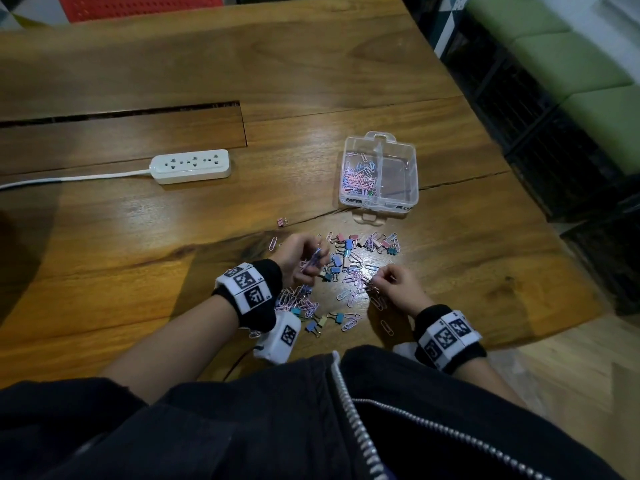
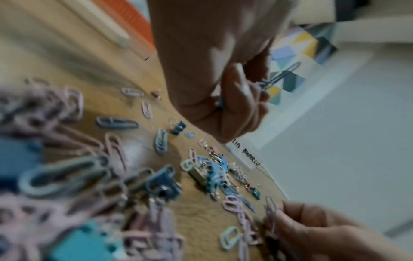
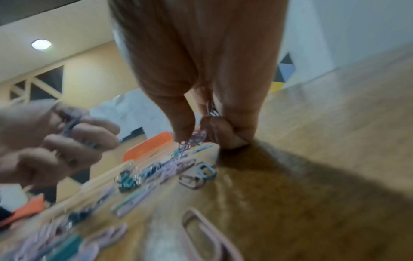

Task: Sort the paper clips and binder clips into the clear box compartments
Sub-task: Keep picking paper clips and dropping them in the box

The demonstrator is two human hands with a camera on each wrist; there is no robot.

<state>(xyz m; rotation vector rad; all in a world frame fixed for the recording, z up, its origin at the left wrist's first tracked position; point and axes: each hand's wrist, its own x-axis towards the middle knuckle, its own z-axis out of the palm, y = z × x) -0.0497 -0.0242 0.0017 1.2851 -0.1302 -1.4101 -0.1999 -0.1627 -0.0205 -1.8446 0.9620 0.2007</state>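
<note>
Left hand (image 1: 300, 258) gripped a bunch of paper clips (image 1: 313, 259), right hand (image 1: 398, 284) pinched clips off the scattered pile (image 1: 346, 268), clear box (image 1: 379, 173) lay beyond, power strip (image 1: 191, 166) far left, wrist views blurred

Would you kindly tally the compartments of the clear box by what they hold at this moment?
Compartment holding paper clips: 1
Compartment with nothing visible in it: 1
Compartment holding binder clips: 0
Total compartments in the clear box: 2
</note>
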